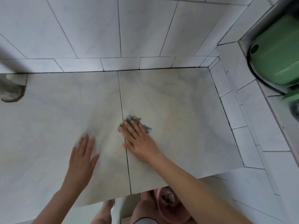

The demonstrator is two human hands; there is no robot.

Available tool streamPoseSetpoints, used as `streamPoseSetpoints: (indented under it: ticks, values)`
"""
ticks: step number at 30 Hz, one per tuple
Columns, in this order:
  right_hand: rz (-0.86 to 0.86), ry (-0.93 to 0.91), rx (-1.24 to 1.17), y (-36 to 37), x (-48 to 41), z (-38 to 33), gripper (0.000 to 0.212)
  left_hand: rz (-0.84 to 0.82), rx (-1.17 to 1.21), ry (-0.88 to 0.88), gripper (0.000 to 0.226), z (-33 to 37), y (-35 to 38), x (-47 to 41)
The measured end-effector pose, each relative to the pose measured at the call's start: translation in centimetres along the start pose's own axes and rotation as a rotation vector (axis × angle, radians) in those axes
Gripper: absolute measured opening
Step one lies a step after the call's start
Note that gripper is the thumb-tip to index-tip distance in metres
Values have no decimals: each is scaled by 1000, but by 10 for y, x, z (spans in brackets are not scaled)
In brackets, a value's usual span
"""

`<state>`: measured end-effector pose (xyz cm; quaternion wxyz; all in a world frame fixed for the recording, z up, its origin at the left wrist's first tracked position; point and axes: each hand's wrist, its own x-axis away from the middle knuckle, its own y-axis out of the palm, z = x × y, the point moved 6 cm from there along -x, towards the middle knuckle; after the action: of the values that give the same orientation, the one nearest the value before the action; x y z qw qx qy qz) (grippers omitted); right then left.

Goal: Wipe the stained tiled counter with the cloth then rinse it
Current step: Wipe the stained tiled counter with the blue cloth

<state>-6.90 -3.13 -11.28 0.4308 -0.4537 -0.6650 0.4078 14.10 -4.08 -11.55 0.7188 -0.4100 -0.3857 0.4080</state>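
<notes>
The tiled counter (pixel 178 110) fills the middle of the head view, pale grey with a dark grout line down its centre. A blue and brown cloth (pixel 135 120) lies on it just right of that line. My right hand (pixel 139 139) lies flat on the cloth with straight fingers, pressing it onto the tile; most of the cloth is hidden under the fingers. My left hand (pixel 83 152) rests flat on the bare tile to the left, fingers straight, holding nothing.
A tiled wall (pixel 113 29) rises behind the counter. A green round container (pixel 275 52) sits on a raised ledge at the right. A grey pipe (pixel 9 88) stands at the far left. Below the counter's front edge is a pink bucket (pixel 168 207).
</notes>
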Motion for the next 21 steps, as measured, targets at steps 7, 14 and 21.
streamPoseSetpoints:
  ticks: [7,14,21]
  values:
    - [130,498,-27,-55,15,181,73,-4,-7,6,69,1,-2,1]
    - [181,744,-47,-66,-11,190,60,-5,-21,3,71,2,1,1]
    - [44,189,54,-37,-92,54,63,9,-22,3,72,2,1,1]
